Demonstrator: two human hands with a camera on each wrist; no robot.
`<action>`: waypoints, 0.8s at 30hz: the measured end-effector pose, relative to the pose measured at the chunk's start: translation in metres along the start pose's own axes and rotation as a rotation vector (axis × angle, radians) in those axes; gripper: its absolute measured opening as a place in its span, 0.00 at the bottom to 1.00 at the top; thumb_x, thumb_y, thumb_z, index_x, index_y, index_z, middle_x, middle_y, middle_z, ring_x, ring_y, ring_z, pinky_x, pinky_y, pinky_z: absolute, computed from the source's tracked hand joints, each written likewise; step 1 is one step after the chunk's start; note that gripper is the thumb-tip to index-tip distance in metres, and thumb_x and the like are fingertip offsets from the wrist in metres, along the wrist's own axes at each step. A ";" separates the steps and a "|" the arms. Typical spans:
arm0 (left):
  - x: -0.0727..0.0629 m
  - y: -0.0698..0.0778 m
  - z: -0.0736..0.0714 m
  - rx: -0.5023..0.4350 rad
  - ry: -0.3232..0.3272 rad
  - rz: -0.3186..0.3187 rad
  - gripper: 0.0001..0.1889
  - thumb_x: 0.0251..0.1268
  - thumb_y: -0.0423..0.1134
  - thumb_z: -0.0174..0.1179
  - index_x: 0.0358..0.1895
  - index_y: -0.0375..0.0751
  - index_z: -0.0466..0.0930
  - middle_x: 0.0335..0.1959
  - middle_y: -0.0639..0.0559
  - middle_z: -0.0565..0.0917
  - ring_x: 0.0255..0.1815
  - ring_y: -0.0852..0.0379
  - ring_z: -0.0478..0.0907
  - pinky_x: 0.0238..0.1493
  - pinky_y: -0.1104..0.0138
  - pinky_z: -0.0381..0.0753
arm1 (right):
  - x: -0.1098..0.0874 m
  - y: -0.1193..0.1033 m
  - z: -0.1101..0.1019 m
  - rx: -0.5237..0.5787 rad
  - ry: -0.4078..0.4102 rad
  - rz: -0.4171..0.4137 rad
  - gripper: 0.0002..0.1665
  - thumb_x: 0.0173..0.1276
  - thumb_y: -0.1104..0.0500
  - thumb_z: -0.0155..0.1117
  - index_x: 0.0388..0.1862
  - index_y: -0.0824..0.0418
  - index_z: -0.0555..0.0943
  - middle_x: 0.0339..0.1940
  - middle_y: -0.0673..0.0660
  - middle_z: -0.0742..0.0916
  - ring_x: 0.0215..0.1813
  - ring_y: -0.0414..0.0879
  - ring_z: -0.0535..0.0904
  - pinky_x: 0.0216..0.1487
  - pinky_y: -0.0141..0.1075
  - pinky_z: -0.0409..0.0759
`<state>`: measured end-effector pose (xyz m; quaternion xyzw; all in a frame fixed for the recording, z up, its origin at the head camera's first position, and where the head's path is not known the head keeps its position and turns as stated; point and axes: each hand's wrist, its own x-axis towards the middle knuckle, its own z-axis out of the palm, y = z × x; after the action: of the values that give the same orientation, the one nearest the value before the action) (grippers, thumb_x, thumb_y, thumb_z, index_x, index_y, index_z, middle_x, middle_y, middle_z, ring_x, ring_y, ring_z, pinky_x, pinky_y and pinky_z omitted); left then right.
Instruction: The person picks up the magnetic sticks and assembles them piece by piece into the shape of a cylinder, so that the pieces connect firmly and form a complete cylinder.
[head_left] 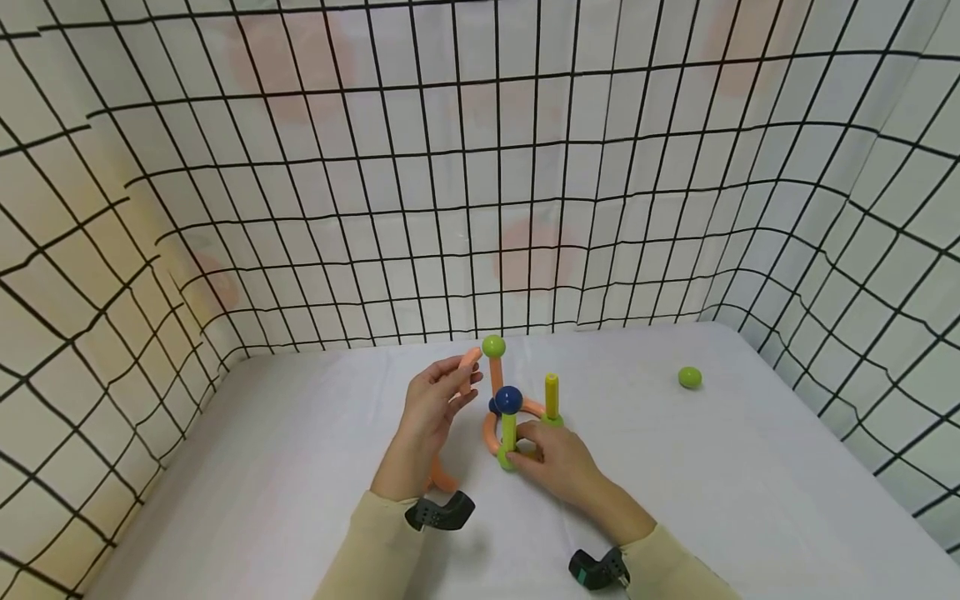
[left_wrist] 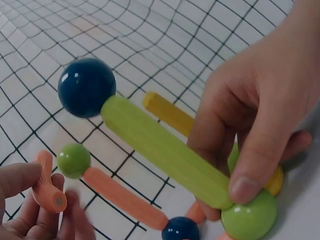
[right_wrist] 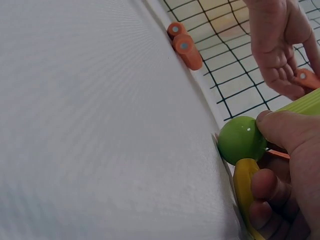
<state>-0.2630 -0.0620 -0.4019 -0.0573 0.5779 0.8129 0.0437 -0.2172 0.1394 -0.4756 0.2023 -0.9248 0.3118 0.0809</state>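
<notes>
My left hand point(head_left: 435, 404) pinches a curved orange magnetic stick point(left_wrist: 50, 192) between thumb and fingers, left of a ball-and-stick frame. A pale metal disc shows in the stick's end. My right hand point(head_left: 562, 467) grips the foot of an upright green stick point(left_wrist: 165, 150), its thumb where the stick meets a green ball point(right_wrist: 242, 140). On that stick's top sits a large blue ball point(head_left: 508, 400). Fingers of this hand also touch a yellow curved piece point(right_wrist: 245, 185). Behind stands an orange stick point(head_left: 497, 377) topped by a green ball point(head_left: 493, 346), rising from a smaller-looking blue ball point(left_wrist: 181, 230).
Curved orange pieces point(head_left: 490, 432) form the frame's base. At its right stands a yellow stick point(head_left: 552, 396). Loose orange sticks point(right_wrist: 187, 50) lie by my left forearm. A separate green ball point(head_left: 690, 377) lies far right. Black netting point(head_left: 450, 208) borders the white table point(head_left: 750, 475).
</notes>
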 end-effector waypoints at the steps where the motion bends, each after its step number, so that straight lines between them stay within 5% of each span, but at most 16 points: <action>1: 0.000 0.000 0.001 0.024 0.015 0.003 0.16 0.66 0.36 0.66 0.56 0.39 0.79 0.48 0.50 0.88 0.44 0.60 0.83 0.52 0.67 0.79 | 0.000 0.000 0.000 -0.002 0.000 0.002 0.14 0.65 0.49 0.71 0.48 0.50 0.85 0.35 0.42 0.86 0.24 0.32 0.67 0.28 0.27 0.67; 5: -0.001 0.000 0.002 0.071 0.059 -0.004 0.15 0.64 0.36 0.67 0.53 0.42 0.82 0.42 0.55 0.89 0.38 0.59 0.78 0.45 0.64 0.68 | 0.001 0.000 -0.001 -0.010 0.003 -0.004 0.14 0.65 0.49 0.71 0.48 0.50 0.85 0.34 0.42 0.85 0.24 0.32 0.67 0.28 0.27 0.66; 17: -0.001 -0.006 0.002 0.067 0.076 -0.014 0.14 0.64 0.39 0.69 0.50 0.41 0.80 0.41 0.54 0.89 0.34 0.61 0.80 0.35 0.70 0.79 | -0.002 -0.002 -0.004 -0.026 0.015 -0.015 0.14 0.65 0.49 0.71 0.48 0.50 0.85 0.33 0.41 0.84 0.25 0.32 0.66 0.29 0.27 0.66; 24: -0.004 -0.009 0.008 0.032 0.099 -0.009 0.16 0.63 0.39 0.70 0.50 0.40 0.78 0.31 0.55 0.82 0.28 0.62 0.77 0.31 0.70 0.80 | -0.002 -0.001 -0.003 -0.038 0.021 -0.043 0.14 0.64 0.49 0.71 0.47 0.50 0.85 0.34 0.42 0.85 0.24 0.30 0.66 0.29 0.26 0.65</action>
<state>-0.2577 -0.0517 -0.4074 -0.0996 0.5922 0.7994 0.0196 -0.2152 0.1411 -0.4738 0.2171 -0.9251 0.2946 0.1010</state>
